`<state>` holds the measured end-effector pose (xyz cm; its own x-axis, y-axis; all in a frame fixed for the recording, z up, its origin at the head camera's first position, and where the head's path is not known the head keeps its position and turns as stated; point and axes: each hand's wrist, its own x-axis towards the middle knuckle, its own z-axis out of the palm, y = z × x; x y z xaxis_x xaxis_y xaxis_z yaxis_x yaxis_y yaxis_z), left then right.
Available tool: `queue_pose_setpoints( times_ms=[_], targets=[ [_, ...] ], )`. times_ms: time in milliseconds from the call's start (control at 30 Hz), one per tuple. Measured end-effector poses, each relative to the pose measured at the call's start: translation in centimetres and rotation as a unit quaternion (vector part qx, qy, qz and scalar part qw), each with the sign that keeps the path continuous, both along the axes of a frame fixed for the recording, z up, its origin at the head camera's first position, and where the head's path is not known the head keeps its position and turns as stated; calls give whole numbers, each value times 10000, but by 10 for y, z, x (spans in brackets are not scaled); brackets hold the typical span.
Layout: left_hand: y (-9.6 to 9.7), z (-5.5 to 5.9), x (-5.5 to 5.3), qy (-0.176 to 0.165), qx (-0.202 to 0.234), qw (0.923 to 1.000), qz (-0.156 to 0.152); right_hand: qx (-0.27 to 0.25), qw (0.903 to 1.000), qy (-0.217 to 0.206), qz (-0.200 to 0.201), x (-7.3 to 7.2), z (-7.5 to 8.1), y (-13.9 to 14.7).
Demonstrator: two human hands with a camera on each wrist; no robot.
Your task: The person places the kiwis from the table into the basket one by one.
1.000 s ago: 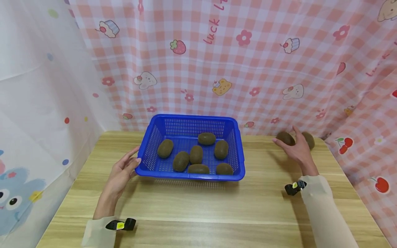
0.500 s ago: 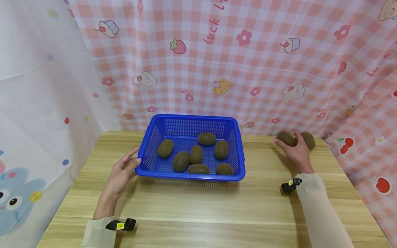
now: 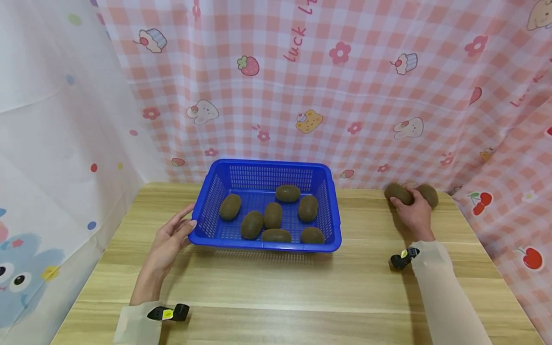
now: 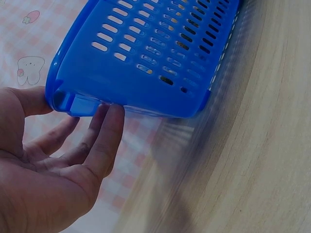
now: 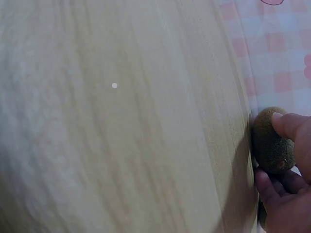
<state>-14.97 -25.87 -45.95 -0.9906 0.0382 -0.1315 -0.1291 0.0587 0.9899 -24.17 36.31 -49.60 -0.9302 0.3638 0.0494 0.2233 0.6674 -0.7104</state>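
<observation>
A blue perforated plastic basket [image 3: 265,246] stands in the middle of the table, with several brown kiwis [image 3: 252,224] spread inside. My left hand [image 3: 170,242] holds its left end by the rim; in the left wrist view, thumb and fingers pinch the basket's lip [image 4: 82,106]. Over at the far right, my right hand [image 3: 416,215] grips a kiwi [image 3: 397,192] at the table's back edge. The right wrist view shows the thumb on top of this kiwi [image 5: 267,141] and the fingers along its other side. Beyond those fingers lies another kiwi [image 3: 429,195], partly covered by the hand.
Light wood-grain table [image 3: 276,297] extends in front of the basket and between it and the right hand. A pink checked curtain [image 3: 276,96] hangs right behind the table's back edge. White printed cloth [image 3: 64,143] hangs at the left.
My right hand has lowered its fingers between the two kiwis and closed them round the left one; its forearm has moved slightly left. My left hand and the basket have stayed put.
</observation>
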Motion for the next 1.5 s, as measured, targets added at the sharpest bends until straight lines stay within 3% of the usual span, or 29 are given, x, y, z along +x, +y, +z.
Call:
queue_pose_setpoints(
  times_ms=[233, 467, 833, 1200, 1500],
  targets=[
    [1, -1, -1, 29, 33, 10000, -23, 56, 9999, -135, 43, 0, 2, 4],
    [0, 0, 0, 79, 40, 10000, -30, -240, 9996, -164, 70, 4, 8, 1],
    [2, 0, -2, 137, 66, 9999, -66, -367, 9992, 52, 145, 13, 19, -3],
    [0, -1, 0, 109, 157, 9998, -63, -312, 9969, 538, 486, 17, 30, -14],
    [0, -2, -1, 130, 156, 9998, -64, -272, 9935, 750, 811, 22, 49, -33]
  ],
)
